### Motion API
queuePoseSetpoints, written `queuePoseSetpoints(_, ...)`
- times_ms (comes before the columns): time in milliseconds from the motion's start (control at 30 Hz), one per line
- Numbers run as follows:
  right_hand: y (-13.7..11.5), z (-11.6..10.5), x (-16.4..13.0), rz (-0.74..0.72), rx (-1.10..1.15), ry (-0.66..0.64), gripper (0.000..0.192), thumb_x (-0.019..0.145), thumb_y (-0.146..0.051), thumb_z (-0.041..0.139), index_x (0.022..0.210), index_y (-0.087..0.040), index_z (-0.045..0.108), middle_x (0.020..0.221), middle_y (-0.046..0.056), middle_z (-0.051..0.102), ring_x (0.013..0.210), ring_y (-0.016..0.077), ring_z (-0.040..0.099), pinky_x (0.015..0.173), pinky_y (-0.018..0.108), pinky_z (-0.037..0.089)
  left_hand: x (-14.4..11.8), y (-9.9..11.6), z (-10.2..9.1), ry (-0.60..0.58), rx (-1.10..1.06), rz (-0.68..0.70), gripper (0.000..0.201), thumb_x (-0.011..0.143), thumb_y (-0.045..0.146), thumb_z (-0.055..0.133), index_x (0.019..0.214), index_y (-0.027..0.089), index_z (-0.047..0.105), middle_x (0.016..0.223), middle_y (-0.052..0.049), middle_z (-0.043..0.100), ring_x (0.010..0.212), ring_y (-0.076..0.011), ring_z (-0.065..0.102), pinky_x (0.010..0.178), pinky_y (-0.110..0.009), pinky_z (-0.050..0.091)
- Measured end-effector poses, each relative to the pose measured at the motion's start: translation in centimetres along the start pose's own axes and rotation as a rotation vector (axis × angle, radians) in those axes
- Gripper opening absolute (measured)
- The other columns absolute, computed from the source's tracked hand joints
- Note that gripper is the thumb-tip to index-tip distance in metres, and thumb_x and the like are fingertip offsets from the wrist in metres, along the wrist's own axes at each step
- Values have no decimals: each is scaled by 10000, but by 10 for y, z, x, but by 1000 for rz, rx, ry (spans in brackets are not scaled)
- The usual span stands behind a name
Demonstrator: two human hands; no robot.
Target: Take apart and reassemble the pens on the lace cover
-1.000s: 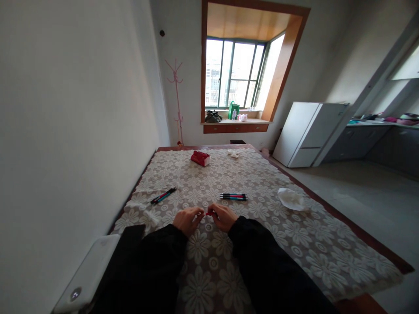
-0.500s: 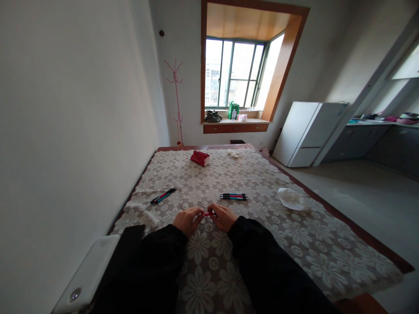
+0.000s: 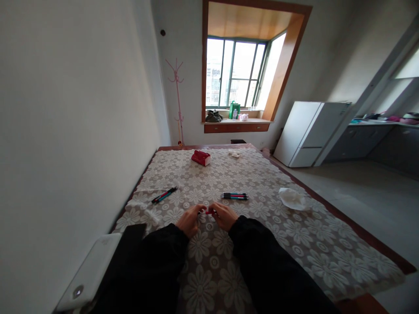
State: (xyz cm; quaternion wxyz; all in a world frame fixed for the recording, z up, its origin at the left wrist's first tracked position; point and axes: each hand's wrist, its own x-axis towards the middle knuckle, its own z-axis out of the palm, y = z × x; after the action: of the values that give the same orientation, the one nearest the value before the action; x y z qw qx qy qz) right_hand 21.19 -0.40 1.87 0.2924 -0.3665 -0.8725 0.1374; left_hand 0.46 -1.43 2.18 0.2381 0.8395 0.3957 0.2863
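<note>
Just above the tablecloth, my right hand is closed in a pinch on a red pen, whose short red end sticks out to the left. My left hand faces it with a small gap between; its fingers are pinched at a small dark bit that I cannot make out. Beyond the right hand, several pens with black, red and blue barrels lie side by side. Farther left, a red-and-black pen and a blue-and-black pen lie slanted together.
A flowered tablecloth covers the table. On it are a red tissue pack, a small whitish item and a crumpled white plastic piece. A white device with a black part stands at the left, beside the wall.
The red pen spanned both hands before; now a gap shows between my left fingers and the red end in my right hand. The pens on the table have not moved.
</note>
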Motion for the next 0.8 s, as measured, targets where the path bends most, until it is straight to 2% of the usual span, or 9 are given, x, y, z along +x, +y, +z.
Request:
queuePoseSetpoints(100, 2, 1, 0, 28, -15, 4, 231, 772, -51, 489, 952, -193, 524, 879, 34, 592, 778, 159, 558, 709, 240, 417, 1, -1, -1, 66, 14, -53, 524, 715, -14, 422, 1183, 216, 468, 1123, -63, 603, 1057, -174, 564, 927, -313, 446)
queuePoseSetpoints(267, 8, 3, -1, 42, -33, 10, 181, 809, -87, 501, 952, -192, 537, 881, 40, 604, 792, 164, 566, 717, 244, 425, 3, 0, -5, 104, 194, -157, 178, 807, 177, 553, 966, 211, 626, 898, -50, 661, 904, -205, 592, 850, -339, 450)
queuePoseSetpoints(367, 9, 3, -1, 24, -33, 15, 145, 847, -118, 493, 960, -190, 550, 892, 46, 618, 823, 170, 575, 742, 252, 426, 2, 1, -6, 107, 216, -135, 165, 813, 213, 572, 956, 223, 654, 889, -38, 668, 887, -191, 592, 838, -319, 447)
queuePoseSetpoints(533, 7, 2, -1, 89, -70, -18, 128, 877, -155, 491, 961, -198, 578, 881, 41, 645, 803, 174, 598, 720, 258, 423, 1, 0, -5, 111, 229, -93, 163, 814, 258, 593, 959, 244, 667, 868, -26, 670, 870, -184, 594, 822, -301, 447)
queuePoseSetpoints(700, 5, 1, -1, 103, -21, -20, 267, 798, -169, 604, 1052, -194, 524, 909, 37, 640, 805, 174, 601, 707, 254, 429, 1, -2, -4, 116, 238, -107, 175, 811, 271, 597, 966, 250, 675, 863, -27, 670, 859, -181, 600, 829, -304, 445)
queuePoseSetpoints(800, 7, 1, -1, 104, -50, -5, 190, 801, -155, 592, 980, -190, 541, 870, 35, 634, 764, 169, 589, 683, 251, 418, 1, -2, -4, 133, 239, -107, 174, 812, 276, 600, 966, 254, 677, 856, -25, 665, 854, -179, 601, 831, -304, 444)
